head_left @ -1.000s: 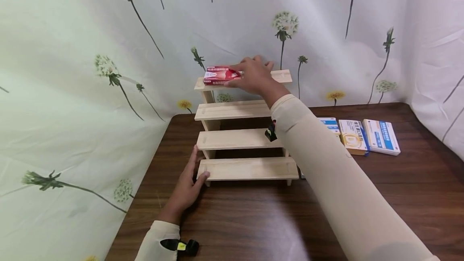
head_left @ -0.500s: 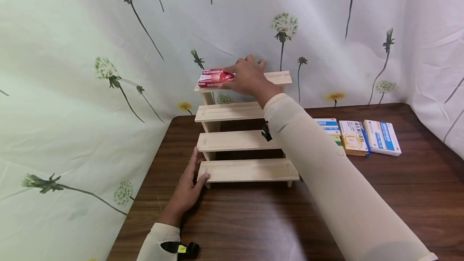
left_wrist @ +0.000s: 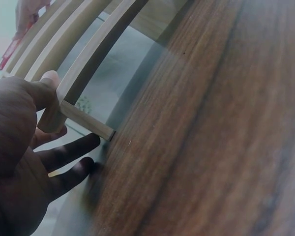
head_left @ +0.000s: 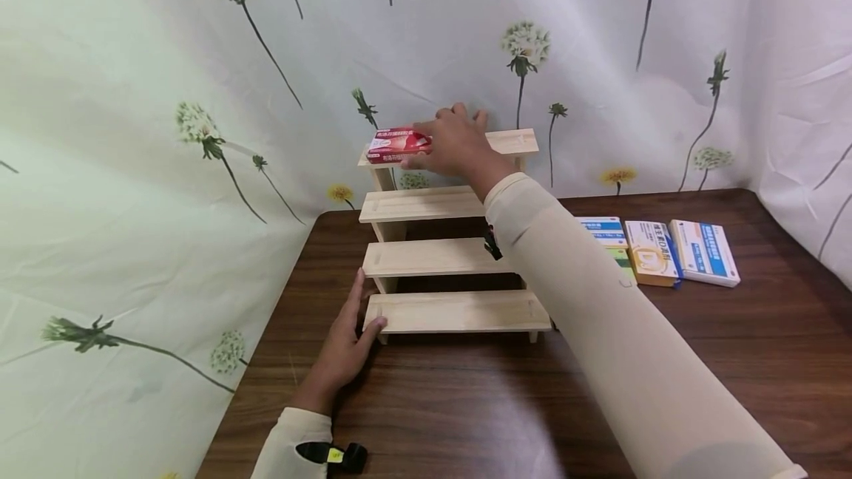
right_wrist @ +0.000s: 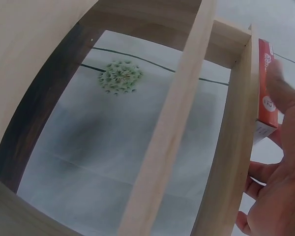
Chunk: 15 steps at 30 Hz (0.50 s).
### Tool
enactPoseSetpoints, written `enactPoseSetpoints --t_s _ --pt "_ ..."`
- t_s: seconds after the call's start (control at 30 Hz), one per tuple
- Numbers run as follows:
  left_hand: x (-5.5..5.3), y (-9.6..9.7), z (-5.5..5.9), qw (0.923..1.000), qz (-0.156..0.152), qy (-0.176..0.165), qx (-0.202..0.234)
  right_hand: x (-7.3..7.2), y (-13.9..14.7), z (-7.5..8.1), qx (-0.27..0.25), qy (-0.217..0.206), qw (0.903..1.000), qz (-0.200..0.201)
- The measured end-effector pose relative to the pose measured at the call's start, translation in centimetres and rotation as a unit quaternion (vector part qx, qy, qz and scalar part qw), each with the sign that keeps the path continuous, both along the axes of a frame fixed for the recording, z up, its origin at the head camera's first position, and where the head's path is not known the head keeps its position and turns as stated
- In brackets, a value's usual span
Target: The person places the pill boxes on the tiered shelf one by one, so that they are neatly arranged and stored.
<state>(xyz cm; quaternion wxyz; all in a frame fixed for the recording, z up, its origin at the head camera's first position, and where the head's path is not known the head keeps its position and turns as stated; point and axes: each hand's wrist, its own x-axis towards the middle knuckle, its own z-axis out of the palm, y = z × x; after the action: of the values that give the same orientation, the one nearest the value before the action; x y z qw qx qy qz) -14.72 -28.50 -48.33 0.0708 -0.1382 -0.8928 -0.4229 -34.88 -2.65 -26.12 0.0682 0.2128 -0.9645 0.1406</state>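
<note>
A red and white medicine box (head_left: pixel 399 144) lies flat on the left end of the top step of a pale wooden four-tier shelf (head_left: pixel 459 313). My right hand (head_left: pixel 459 143) holds this box by its right end, thumb at the front and index finger on the far side. In the right wrist view the box (right_wrist: pixel 268 83) sits against the top board, and the other fingers hang near that board. My left hand (head_left: pixel 342 342) grips the shelf's lower left end. The left wrist view shows its thumb over the board and two fingers stretched beside the leg.
To the right on the dark wooden table (head_left: pixel 452 405) lie several more medicine boxes: a white and blue one (head_left: pixel 704 252), a white and orange one (head_left: pixel 651 252), and others partly behind my right sleeve (head_left: pixel 599 301). A dandelion-printed curtain (head_left: pixel 452 35) hangs close behind the shelf.
The red medicine box has moved left and slightly down onto the top step's left end, with my right hand following. Over the last half second both hands stay nearly still.
</note>
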Motion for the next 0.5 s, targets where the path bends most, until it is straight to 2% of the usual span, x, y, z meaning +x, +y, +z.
enactPoseSetpoints --t_s 0.27,0.5 --pt "-0.1 0.1 0.1 1.0 -0.003 0.002 0.002 0.1 1.1 -0.3 -0.028 0.042 0.9987 0.004" --pt "0.0 0.1 0.1 1.0 -0.003 0.002 0.005 1.0 2.6 -0.1 -0.036 0.059 0.9975 0.013"
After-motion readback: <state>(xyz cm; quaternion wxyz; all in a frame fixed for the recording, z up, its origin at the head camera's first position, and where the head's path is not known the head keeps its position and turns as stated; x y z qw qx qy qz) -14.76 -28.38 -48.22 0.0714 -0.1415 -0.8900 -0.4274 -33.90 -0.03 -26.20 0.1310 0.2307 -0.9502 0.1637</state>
